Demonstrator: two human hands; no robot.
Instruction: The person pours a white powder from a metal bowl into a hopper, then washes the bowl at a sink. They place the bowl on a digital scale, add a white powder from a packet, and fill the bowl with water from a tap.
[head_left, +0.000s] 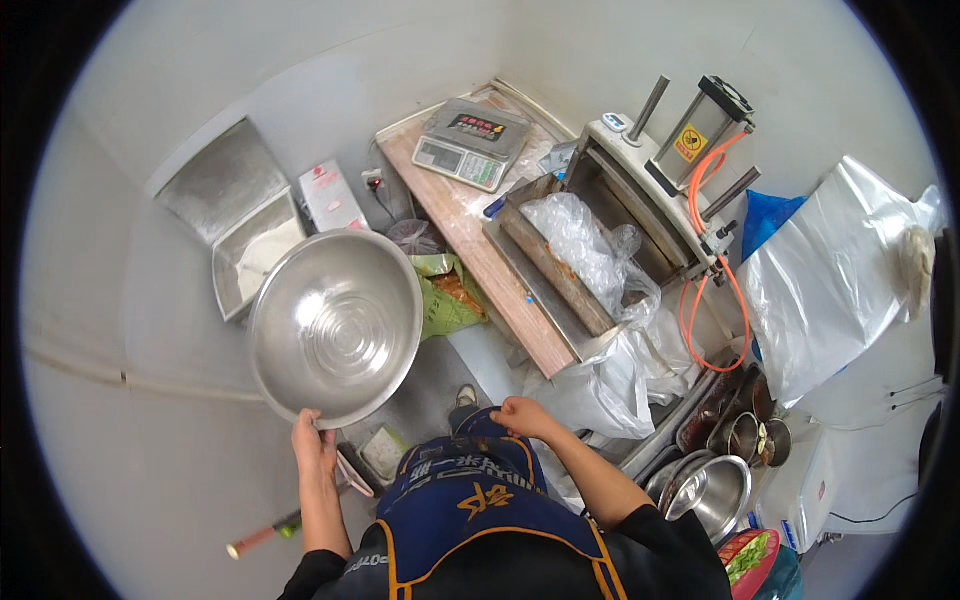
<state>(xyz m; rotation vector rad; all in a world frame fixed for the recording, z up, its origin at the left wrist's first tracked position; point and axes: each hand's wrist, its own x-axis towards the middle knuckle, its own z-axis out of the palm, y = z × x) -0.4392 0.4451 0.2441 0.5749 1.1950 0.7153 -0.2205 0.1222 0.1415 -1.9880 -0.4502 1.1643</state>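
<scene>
A large, shiny steel basin is tilted in front of me on the left, its inside bare. My left hand is closed on the near rim, thumb over the edge. Close to my waist, my right hand has its fingers curled together on the hem of my dark blue apron, which has orange edging. Behind the basin stands an open metal bin holding white powder, partly hidden by the basin's rim.
A wooden table carries a digital scale and a metal press with orange hoses and plastic film. A white box and a green sack stand beside it. Steel bowls sit at the lower right.
</scene>
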